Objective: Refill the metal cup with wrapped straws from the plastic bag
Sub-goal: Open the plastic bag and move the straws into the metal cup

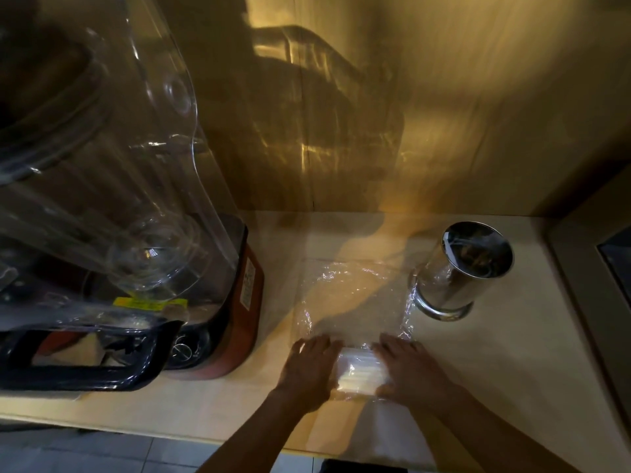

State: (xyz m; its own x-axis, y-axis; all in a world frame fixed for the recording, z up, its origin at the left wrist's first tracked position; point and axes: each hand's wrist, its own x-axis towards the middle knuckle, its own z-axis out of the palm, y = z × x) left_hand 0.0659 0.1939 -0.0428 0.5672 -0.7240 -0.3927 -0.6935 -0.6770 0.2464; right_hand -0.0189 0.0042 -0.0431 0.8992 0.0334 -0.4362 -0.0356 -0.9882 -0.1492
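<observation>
A clear plastic bag (pixel 355 295) lies flat on the pale counter, its far end near the metal cup. A bundle of white wrapped straws (pixel 362 372) sits inside its near end. My left hand (pixel 309 365) presses on the bundle's left end and my right hand (pixel 408 368) on its right end, both gripping it through the plastic. The shiny metal cup (pixel 461 271) stands upright to the right of the bag, beyond my right hand. Its inside looks dark and I see no straws in it.
A large blender (pixel 143 268) with a clear sound cover and a red base fills the left side. A wall rises behind the counter (pixel 512 353). A dark framed edge (pixel 614 268) borders the right. The counter's front edge runs just below my forearms.
</observation>
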